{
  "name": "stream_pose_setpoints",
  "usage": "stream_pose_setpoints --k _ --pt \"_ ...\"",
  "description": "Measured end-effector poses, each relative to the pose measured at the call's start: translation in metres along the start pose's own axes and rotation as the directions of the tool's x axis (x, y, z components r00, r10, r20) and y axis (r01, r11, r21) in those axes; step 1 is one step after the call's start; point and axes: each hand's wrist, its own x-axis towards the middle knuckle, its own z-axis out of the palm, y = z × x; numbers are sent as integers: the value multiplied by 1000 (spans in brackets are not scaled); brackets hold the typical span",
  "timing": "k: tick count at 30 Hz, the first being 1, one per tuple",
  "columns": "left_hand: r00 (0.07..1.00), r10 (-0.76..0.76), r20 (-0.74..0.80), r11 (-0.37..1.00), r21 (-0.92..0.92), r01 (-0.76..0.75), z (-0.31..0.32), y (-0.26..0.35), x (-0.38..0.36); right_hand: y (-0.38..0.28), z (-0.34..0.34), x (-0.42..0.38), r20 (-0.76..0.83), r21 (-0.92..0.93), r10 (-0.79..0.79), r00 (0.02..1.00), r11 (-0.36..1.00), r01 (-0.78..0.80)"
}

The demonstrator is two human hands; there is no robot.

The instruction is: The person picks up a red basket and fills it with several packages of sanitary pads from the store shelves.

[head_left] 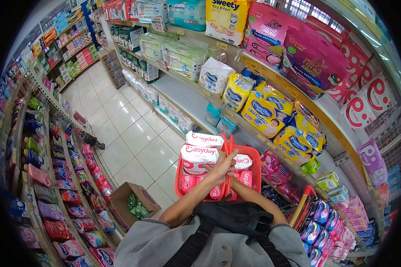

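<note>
A red plastic shopping basket (256,155) hangs in front of me, loaded with white Easyday packs (199,154) on top and pink Easyday packs (246,178) below. My left hand (225,165) is closed round the raised red basket handle (229,141). Crossing beneath it, my right hand (234,176) reaches the same handle area. Most of its fingers are hidden behind my left hand and wrist, so their grip does not show. A black bag (234,218) rests against my front, just below the basket.
Shelves of yellow diaper packs (260,113) and pink Bagus packs (316,62) line the right. An open cardboard box (120,200) with green packets stands on the tiled floor (138,144). A shelf of colourful packs (60,229) runs along the left. A red-and-yellow handle (302,202) is at right.
</note>
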Motion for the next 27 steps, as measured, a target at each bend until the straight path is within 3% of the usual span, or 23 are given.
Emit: stream_pose_setpoints --k 10,13,16,17,18,20,22,25,27 --pt "999 9 -45 1000 -5 -9 -8 8 -2 -4 -13 -2 53 -274 -208 977 937 215" --pt "1000 -9 17 998 -66 10 -9 12 7 -3 -8 -3 58 -357 -267 962 894 270" --pt "994 -80 81 948 -301 100 -13 24 18 -4 -13 -10 62 -440 -305 950 846 301" --pt "991 -98 93 941 -316 123 -18 33 19 -5 -18 -15 17 -337 -200 980 921 194" --pt "988 -115 104 933 -330 143 -16 48 13 22 -36 -25 49 -234 175 983 959 -159" --pt "976 -155 151 912 -359 200 -18 70 8 6 -53 -36 -25 -393 310 950 871 -294" --pt "962 -186 198 888 -385 251 -18 85 5 -32 -60 -34 -42 -430 297 954 856 -286" --pt "986 -155 64 917 -362 168 -12 101 3 -70 -72 -27 -31 -495 256 966 836 -237" --pt "989 -113 92 916 -376 140 -20 106 3 -88 -77 -26 -66 -480 199 978 853 -206"
